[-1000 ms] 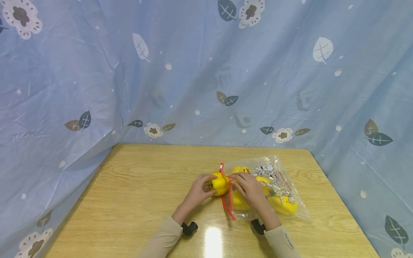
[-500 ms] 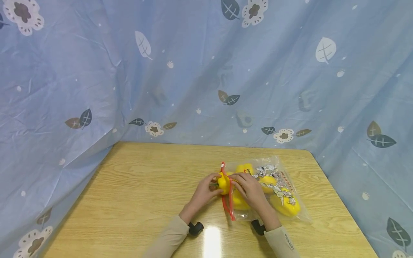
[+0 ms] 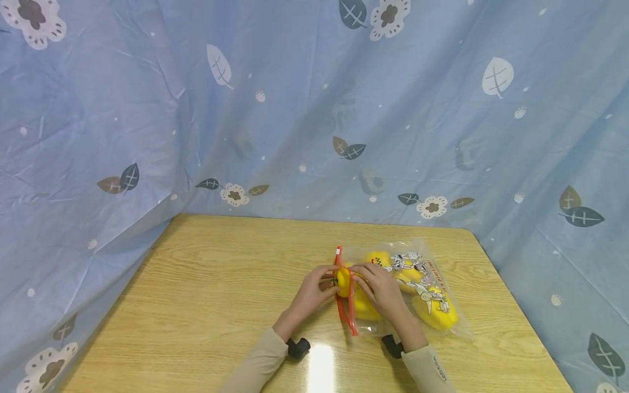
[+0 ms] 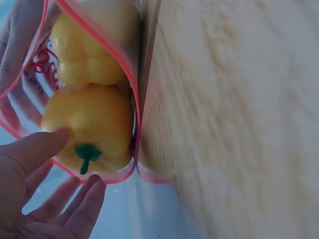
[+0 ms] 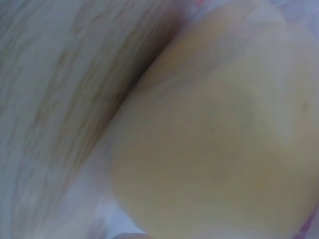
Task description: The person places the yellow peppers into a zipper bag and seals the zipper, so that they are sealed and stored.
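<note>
A clear zip bag [image 3: 408,254] with a red zip edge and printed figures lies on the table, several yellow bell peppers [image 3: 439,314] inside. At its mouth sits another yellow bell pepper [image 4: 89,117], its green stem toward my left hand [image 3: 313,292]. The left thumb touches that pepper while the other fingers [image 4: 82,214] extend, spread, past the stem. My right hand [image 3: 383,289] holds the top layer of the bag by the red edge; part of it shows through the plastic in the left wrist view. A blurred pepper under plastic [image 5: 214,144] fills the right wrist view.
Around the wooden table [image 3: 221,284] hangs a blue curtain [image 3: 275,120] printed with leaves and flowers, at the back and both sides. Black devices [image 3: 297,347] sit under both wrists. Light glares off the table's near part [image 3: 321,368].
My left hand has moved right, and the stemmed bell pepper has gone further into the bag mouth. The peppers inside have shifted slightly to the right. My right hand has stayed at the red edge.
</note>
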Motion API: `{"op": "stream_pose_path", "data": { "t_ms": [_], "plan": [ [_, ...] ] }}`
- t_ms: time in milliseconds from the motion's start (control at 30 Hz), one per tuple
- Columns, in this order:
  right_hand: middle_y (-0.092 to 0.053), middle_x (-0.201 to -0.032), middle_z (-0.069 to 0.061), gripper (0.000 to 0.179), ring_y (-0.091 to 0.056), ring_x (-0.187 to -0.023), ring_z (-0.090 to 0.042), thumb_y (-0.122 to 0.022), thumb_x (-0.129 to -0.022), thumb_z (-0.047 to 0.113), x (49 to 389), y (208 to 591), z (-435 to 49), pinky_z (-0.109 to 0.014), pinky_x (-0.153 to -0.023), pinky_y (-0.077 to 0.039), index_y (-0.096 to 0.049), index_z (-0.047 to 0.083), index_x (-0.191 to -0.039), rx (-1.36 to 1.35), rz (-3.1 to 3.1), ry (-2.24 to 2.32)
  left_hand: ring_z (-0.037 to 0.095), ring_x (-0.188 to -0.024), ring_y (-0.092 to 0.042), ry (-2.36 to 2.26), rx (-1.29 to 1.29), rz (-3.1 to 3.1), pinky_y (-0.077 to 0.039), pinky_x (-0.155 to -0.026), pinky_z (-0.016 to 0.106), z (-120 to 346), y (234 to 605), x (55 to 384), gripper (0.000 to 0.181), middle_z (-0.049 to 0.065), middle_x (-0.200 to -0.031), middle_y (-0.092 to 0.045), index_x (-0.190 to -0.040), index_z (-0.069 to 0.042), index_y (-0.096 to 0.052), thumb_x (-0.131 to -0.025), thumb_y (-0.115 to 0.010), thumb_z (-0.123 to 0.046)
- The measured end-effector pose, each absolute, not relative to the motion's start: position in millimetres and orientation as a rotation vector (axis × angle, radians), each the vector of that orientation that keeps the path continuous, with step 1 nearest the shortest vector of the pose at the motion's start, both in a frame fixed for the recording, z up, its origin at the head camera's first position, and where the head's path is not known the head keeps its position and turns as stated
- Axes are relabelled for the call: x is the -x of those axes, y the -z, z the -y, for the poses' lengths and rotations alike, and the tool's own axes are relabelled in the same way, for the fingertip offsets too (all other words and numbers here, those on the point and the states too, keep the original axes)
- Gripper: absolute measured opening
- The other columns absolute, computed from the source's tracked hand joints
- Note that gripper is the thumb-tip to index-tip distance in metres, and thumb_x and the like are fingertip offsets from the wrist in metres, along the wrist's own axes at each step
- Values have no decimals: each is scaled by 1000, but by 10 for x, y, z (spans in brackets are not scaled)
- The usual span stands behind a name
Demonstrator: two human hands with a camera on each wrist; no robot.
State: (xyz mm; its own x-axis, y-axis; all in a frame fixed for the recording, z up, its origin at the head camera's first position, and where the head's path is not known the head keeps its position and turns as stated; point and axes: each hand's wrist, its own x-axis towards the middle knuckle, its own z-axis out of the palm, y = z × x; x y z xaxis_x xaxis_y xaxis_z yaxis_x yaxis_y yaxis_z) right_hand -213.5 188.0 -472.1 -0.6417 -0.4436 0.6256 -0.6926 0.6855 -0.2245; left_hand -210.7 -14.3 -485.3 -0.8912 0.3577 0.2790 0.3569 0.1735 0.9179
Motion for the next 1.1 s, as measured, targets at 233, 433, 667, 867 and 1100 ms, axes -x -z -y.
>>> {"op": "stream_pose_path", "data": {
  "t_ms": [233,433,667,867,1100],
  "plan": [
    [-64,-107,1,22,-60,-96,-18,-60,-90,19,2143,4728,-1891,-36,-83,-51,-65,16,-111,-876,2369,-612,29,-106,-58,-1792,-696,-2554,-52,-87,33,232,5042,2159,36,13,-118,-58,-118,-3,-58,-84,-66,-2],
    [-64,-107,0,22,-60,-97,-19,-60,-90,19,2139,4719,-1891,-37,-83,-51,-64,15,-111,-877,2369,-605,27,-110,-57,-1796,-705,-2532,-51,-89,34,279,5053,2111,34,13,-121,-59,-118,-2,-59,-85,-65,-4],
    [-64,-108,1,22,-59,-99,-19,-60,-90,20,2142,4734,-1892,-37,-85,-50,-64,16,-111,-868,2388,-608,32,-114,-55,-1839,-766,-2481,-50,-90,40,259,5086,2085,34,14,-123,-58,-119,-3,-59,-86,-63,-3],
    [-64,-107,-1,22,-60,-98,-20,-61,-89,19,2146,4722,-1881,-38,-85,-50,-64,15,-111,-891,2356,-611,30,-117,-53,-1851,-759,-2432,-48,-93,39,227,5075,2070,37,14,-126,-55,-123,-2,-55,-87,-63,-6],
    [-64,-110,1,23,-59,-99,-19,-60,-90,18,2135,4708,-1874,-37,-85,-49,-64,16,-113,-884,2380,-642,30,-115,-55,-1834,-796,-2354,-49,-93,32,147,5088,2050,41,15,-125,-56,-126,-1,-51,-89,-63,-15]
  ]
}}
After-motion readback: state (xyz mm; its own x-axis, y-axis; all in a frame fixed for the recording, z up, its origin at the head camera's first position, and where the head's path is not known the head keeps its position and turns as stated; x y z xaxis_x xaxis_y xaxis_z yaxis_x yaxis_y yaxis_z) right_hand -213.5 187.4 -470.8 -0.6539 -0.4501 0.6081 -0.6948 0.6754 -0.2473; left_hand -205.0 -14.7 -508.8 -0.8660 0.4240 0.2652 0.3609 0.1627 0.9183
